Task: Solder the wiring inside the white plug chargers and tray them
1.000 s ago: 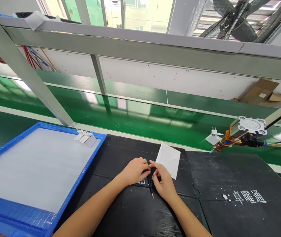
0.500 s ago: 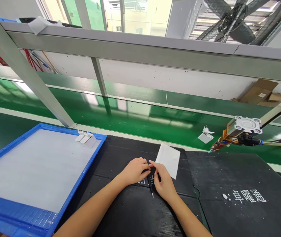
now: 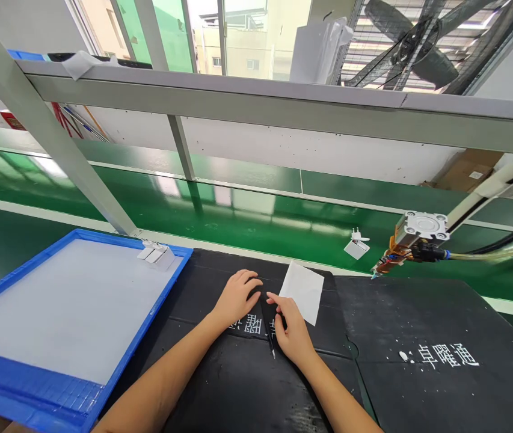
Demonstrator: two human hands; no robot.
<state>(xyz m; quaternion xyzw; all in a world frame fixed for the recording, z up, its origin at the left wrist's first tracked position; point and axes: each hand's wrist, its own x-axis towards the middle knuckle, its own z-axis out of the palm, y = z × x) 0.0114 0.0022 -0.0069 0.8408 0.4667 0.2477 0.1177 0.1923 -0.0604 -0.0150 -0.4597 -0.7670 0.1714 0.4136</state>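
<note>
My left hand (image 3: 237, 298) is over the black mat (image 3: 238, 385), its thumb and fingers apart and nothing visible between them. Close on its right, my right hand (image 3: 293, 329) has its fingers curled in and the forefinger pointing left. What those curled fingers hold, if anything, is hidden. Between the hands is a thin dark pointed tool like tweezers (image 3: 270, 343), its bright tip toward me; whether the right hand touches it I cannot tell. A white sheet of paper (image 3: 304, 291) lies just behind the right hand.
A blue tray (image 3: 145, 337) with a white liner is on the left, small white boxes (image 3: 154, 254) at its far corner. A white plug-in charger (image 3: 356, 245) rests on the green surface (image 3: 247, 210). At right, a nozzle device (image 3: 418, 237) hangs over another black mat (image 3: 418, 319).
My left hand has moved left, away from the right hand, and its fingers have spread. My right hand stays nearly in place beside the paper. The view has shifted slightly.
</note>
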